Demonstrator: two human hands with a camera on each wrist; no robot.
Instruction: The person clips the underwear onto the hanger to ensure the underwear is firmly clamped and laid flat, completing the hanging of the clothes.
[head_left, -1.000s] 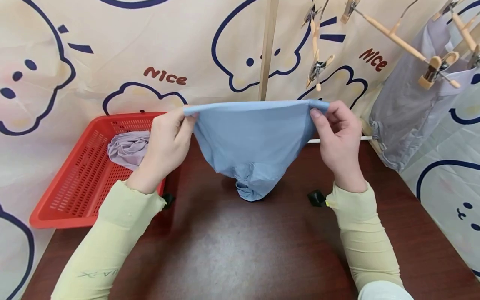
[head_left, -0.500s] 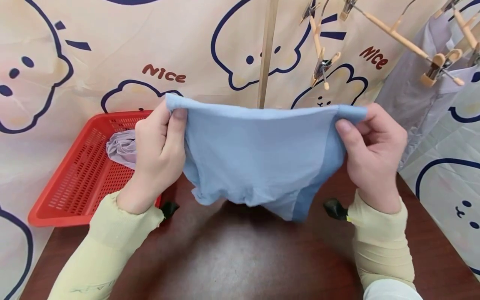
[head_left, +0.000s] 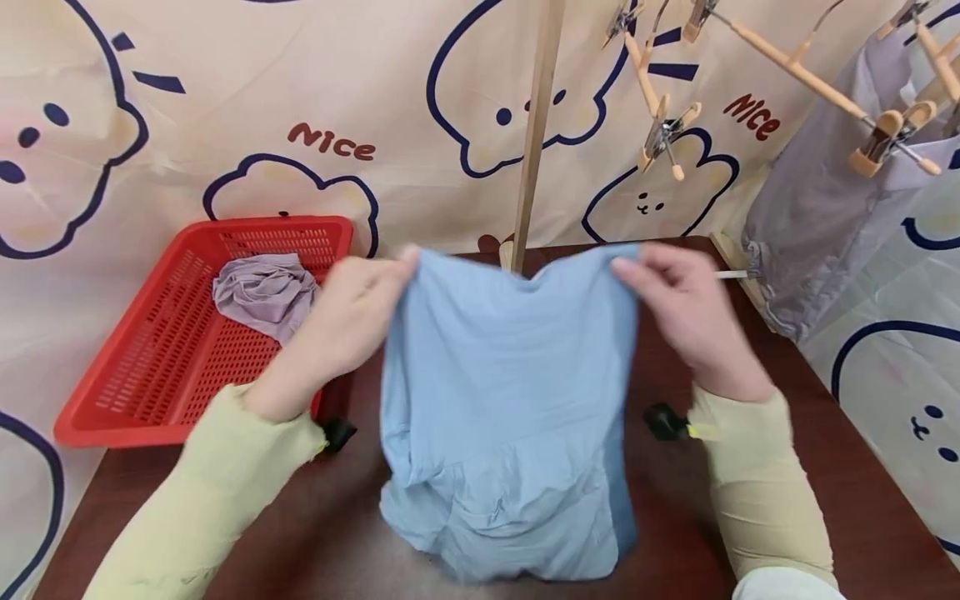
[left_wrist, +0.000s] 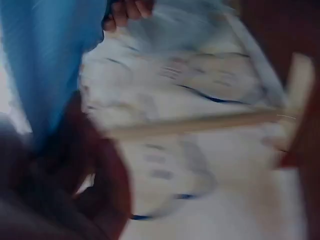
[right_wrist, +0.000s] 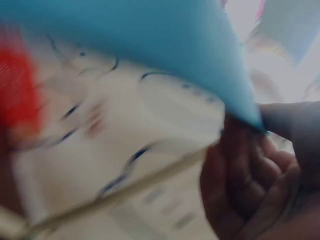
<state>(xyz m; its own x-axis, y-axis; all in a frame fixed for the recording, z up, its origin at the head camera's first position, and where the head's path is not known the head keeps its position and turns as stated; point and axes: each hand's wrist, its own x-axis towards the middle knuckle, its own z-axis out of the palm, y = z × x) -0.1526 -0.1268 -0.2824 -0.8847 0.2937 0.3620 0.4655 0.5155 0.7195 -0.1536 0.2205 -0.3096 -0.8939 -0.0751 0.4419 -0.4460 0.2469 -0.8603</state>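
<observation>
Light-blue garment (head_left: 510, 375) hanging spread, sagging along top, crumpled below.

The blue cloth (right_wrist: 150, 30), blurred, is cut off at the top in both wrist views.

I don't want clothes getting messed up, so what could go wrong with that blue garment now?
The blue garment is pinched at its upper corners by the left grip and the right grip, so one corner might slip free. It looks bunched lower down, so it could end up creased.
</observation>
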